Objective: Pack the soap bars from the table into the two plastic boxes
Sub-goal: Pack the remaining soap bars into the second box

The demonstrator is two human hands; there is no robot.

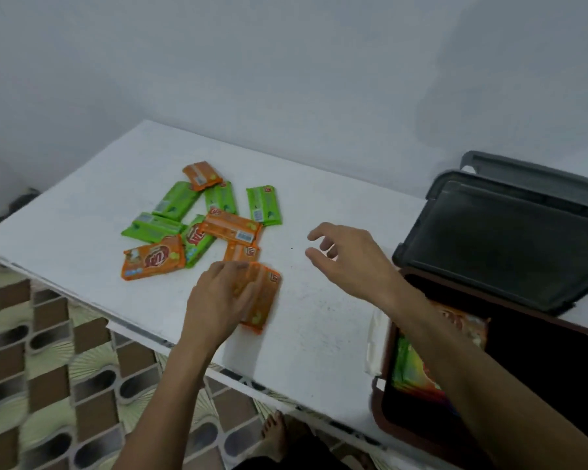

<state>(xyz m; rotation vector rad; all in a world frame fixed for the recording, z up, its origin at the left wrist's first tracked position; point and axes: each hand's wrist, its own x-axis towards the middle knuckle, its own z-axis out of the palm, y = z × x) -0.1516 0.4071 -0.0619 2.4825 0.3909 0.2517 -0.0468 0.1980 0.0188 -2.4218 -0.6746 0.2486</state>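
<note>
Several wrapped soap bars (pixel 197 225), green and orange, lie scattered on the white table (pixel 319 334) left of centre. My left hand (pixel 218 296) grips an orange soap bar (pixel 263 300) near the table's front edge; the bar is blurred. My right hand (pixel 350 259) hovers above the table to the right of the pile, fingers spread, holding nothing. A dark box with a brown rim (pixel 381 415) stands at the right; green and orange bars (pixel 411 368) lie inside it, partly hidden by my right forearm.
A grey lid (pixel 503 245) leans over the far side of the dark box, and a second grey plastic piece (pixel 523 167) shows behind it. Patterned floor tiles (pixel 48 368) and a bare foot (pixel 275 435) are below the table's front edge.
</note>
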